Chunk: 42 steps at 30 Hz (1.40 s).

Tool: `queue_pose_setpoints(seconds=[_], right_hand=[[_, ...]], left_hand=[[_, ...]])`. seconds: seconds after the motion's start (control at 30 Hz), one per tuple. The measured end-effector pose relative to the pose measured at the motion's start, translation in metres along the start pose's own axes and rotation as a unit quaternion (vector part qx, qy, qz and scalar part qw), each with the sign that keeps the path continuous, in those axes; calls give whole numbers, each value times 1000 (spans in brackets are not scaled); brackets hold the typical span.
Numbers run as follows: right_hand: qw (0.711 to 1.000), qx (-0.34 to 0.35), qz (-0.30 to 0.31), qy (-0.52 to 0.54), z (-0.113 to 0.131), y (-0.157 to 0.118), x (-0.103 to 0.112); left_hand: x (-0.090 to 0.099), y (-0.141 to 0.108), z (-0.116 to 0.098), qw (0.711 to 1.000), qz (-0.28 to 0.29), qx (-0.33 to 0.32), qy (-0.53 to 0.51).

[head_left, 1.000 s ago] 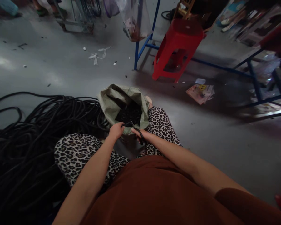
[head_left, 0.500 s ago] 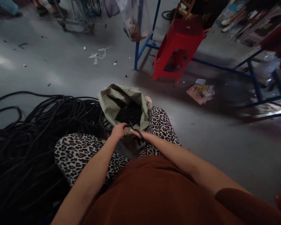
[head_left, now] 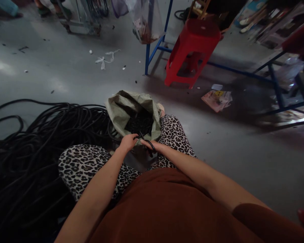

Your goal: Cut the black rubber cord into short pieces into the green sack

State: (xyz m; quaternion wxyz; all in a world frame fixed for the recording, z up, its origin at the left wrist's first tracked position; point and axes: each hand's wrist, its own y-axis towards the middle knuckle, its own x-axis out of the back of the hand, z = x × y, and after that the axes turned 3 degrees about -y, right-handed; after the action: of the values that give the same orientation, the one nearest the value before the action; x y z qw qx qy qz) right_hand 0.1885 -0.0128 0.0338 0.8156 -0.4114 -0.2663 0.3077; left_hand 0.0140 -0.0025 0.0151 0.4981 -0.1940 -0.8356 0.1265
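My right hand is closed round the black-handled scissors, whose thin blades point up and left over the near rim of an olive woven sack. My left hand is just left of the blades. Its thumb and fingers pinch a dark piece of rubber cord, mostly hidden by the fingers. Inside the sack, which stands open between my legs, lies a heap of small black pieces. A big tangle of black rubber cord spreads over the floor to the left.
A red plastic stool stands ahead, beside a blue metal frame with a clear plastic bag hanging on it. A flat printed packet and white scraps lie on the floor. Another person's feet show at the far left.
The scissor blades show slightly more clearly beside my left hand. Both hands stay in nearly the same place over the sack's rim, and the view has shifted very slightly.
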Motion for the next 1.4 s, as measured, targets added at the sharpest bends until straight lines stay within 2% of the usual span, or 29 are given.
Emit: queue_pose_setpoints(seconds=[0.1,0.23,0.47,0.77,1.2,1.4], right_hand=[[999,0,13,37,-2,4,-3],[997,8,-3,76,-4,6,-6],[998,8,-10,63,-3,4,-4],[995,-6,-55,80,-9,19,-5],[997,-23,-76,27,-9,17,-1],[995,-40,-47,80,-7,13,-1]], left_hand=[[-1,0,1,1000,-3,3,-3],[-1,0,0,1000,-12,7,-10],[0,0,2,1000,-14,-6,-22],[5,-1,17,999,-7,6,45],[8,-3,12,997,29,33,68],[7,-2,15,996,-1,60,66]])
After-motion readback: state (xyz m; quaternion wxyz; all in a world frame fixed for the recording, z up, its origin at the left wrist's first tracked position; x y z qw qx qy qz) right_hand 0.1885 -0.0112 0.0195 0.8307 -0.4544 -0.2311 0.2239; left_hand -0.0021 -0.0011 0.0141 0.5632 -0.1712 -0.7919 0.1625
